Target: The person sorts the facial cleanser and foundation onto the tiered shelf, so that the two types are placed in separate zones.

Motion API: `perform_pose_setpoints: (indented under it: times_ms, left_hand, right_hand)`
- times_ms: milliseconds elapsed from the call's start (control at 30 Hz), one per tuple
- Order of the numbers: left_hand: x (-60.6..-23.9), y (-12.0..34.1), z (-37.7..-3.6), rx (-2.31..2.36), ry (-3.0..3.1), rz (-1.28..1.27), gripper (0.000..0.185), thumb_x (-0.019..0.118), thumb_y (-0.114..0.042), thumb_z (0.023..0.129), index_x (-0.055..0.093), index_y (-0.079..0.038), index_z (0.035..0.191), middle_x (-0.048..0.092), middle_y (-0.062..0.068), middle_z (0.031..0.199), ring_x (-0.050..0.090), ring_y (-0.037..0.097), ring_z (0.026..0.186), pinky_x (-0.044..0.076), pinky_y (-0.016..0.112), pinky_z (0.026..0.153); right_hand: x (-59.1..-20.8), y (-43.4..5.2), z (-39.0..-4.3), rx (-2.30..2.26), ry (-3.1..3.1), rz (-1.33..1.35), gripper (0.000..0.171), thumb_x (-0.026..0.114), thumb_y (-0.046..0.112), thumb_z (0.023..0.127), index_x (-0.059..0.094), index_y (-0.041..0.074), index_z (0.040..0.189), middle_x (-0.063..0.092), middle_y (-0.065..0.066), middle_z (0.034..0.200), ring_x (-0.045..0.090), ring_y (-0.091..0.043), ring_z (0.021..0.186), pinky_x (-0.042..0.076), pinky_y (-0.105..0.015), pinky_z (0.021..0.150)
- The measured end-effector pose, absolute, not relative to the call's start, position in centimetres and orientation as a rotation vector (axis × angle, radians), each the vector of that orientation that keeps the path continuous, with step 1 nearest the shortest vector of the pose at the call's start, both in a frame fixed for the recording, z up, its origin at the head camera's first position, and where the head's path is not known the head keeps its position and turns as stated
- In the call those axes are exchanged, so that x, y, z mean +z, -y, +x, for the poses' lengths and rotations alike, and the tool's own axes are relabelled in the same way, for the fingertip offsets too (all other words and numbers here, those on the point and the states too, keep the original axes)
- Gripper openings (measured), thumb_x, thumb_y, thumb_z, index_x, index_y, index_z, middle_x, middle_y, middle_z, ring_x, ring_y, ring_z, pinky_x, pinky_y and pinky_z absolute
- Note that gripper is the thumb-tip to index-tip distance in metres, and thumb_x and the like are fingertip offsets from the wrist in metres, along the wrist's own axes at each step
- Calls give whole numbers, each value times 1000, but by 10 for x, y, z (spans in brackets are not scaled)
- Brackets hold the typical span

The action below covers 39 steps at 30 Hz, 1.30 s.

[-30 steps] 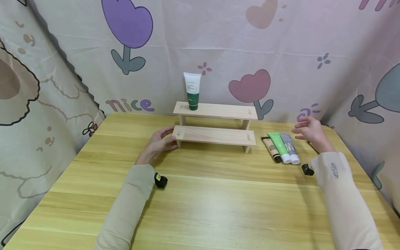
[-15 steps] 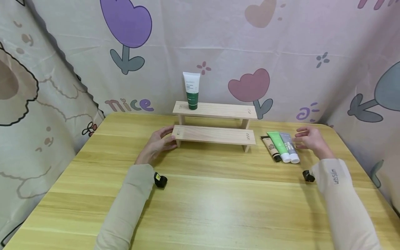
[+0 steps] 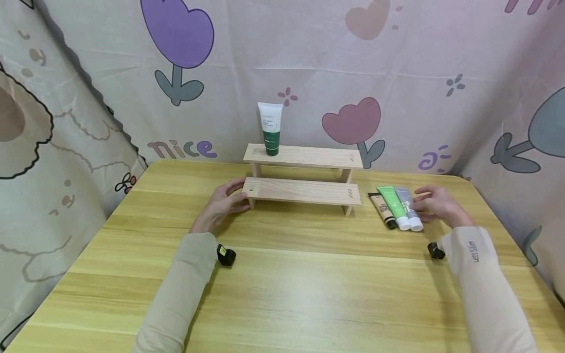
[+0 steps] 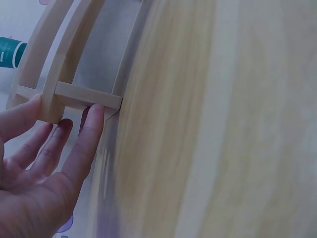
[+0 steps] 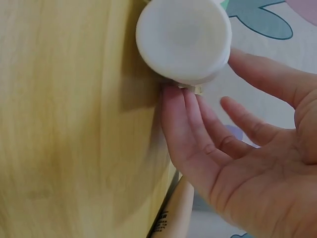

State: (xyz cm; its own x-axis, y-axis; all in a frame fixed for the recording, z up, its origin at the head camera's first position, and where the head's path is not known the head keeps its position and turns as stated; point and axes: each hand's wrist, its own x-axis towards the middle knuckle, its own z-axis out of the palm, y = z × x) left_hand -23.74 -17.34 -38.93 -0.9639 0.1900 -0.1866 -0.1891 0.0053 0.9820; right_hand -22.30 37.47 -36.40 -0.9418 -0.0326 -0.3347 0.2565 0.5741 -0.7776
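**Head view: grey tube about to be picked from the row of three**

Head view: the right hand (image 3: 434,205) is seen at about 3 o'clock on the table (image 3: 282,284), its relaxed fingers laid against the grey tube (image 3: 408,208), the outermost of three tubes lying side by side. In the right wrist view the fingertips (image 5: 171,101) are shown touching just under the tube's white cap (image 5: 183,38); nothing is clasped yet, and the thumb is held apart. The green tube (image 3: 392,206) and the beige tube (image 3: 382,210) are left lying next to it, untouched.

The left hand (image 3: 222,203) is rested at 10 o'clock against the left end of the wooden two-step rack (image 3: 304,191). Its straight fingers (image 4: 91,131) are pressed on the rack's side piece; no grip is made, so the rack is judged to be merely steadied.

The step in hand is judged to be the reach for a tube. For the next move, a pinch across the grey tube's body would be called for, thumb brought in opposite the fingers, without the green neighbour being dragged along.

As for what is held by the rack: one green-and-white tube (image 3: 270,128) is stood upright on its cap at the left end of the upper step, at 12 o'clock. Nothing is carried by the lower step.
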Motion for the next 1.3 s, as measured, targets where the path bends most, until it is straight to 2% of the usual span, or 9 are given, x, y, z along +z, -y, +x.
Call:
perform_pose_setpoints:
  times_ms: [100, 233, 367, 633, 900, 1000, 1167, 1300]
  left_hand:
    - [-389, 174, -237, 2046, -2014, -6, 58, 46, 6, 105, 28, -1, 159, 27, 19, 163, 44, 42, 133, 54, 42, 101]
    - [-390, 175, -237, 2052, -2011, -8, 58, 47, 5, 105, 28, -2, 159, 27, 19, 163, 44, 42, 134, 53, 42, 101]
    - [-390, 176, -237, 2048, -2015, -11, 58, 47, 5, 105, 29, -3, 159, 27, 18, 163, 46, 41, 132, 54, 42, 101]
    - [-392, 173, -238, 2044, -2009, -9, 58, 48, 5, 104, 28, -2, 159, 27, 19, 162, 47, 42, 132, 55, 42, 100]
    - [-389, 172, -236, 2049, -2016, -4, 58, 48, 5, 105, 28, -3, 159, 27, 18, 163, 45, 43, 133, 54, 42, 100]
    - [-388, 172, -236, 2047, -2018, 3, 58, 47, 4, 105, 27, -3, 159, 26, 19, 163, 45, 43, 133, 54, 42, 101]
    - [-389, 173, -237, 2046, -2018, 2, 58, 47, 4, 105, 27, -3, 159, 27, 18, 163, 45, 43, 133, 54, 42, 101]
    - [-391, 173, -238, 2053, -2008, -4, 59, 48, 4, 105, 27, -4, 159, 27, 18, 163, 45, 43, 133, 54, 42, 101]
  right_hand:
    - [-361, -372, -225, -1217, -2467, 220, 77, 64, 9, 96, 16, -18, 150, 40, -39, 135, 60, -20, 90, 62, -36, 76]
    - [-357, -367, -228, -1128, -2426, 243, 78, 61, 14, 99, 12, -18, 151, 47, -36, 127, 58, -27, 96, 61, -38, 78]
    - [-357, -365, -230, -1119, -2407, 238, 76, 59, 13, 99, 14, -18, 151, 52, -30, 118, 57, -26, 94, 61, -38, 78]
    - [-357, -373, -229, -1131, -2414, 209, 75, 59, 10, 99, 12, -20, 150, 51, -32, 120, 58, -27, 94, 60, -39, 80]
    - [-349, -377, -227, -1175, -2453, 202, 74, 60, 10, 98, 15, -20, 148, 56, -27, 115, 60, -20, 89, 61, -37, 78]
    - [-346, -377, -227, -1202, -2468, 200, 73, 60, 8, 98, 15, -20, 148, 55, -32, 118, 62, -19, 88, 61, -36, 76]
    - [-340, -375, -229, -1263, -2470, 201, 73, 57, 6, 100, 11, -18, 151, 40, -42, 134, 63, -19, 89, 62, -35, 77]
    - [-334, -372, -231, -1327, -2466, 201, 74, 56, 6, 100, 9, -17, 152, 35, -43, 139, 62, -16, 89, 62, -32, 78]
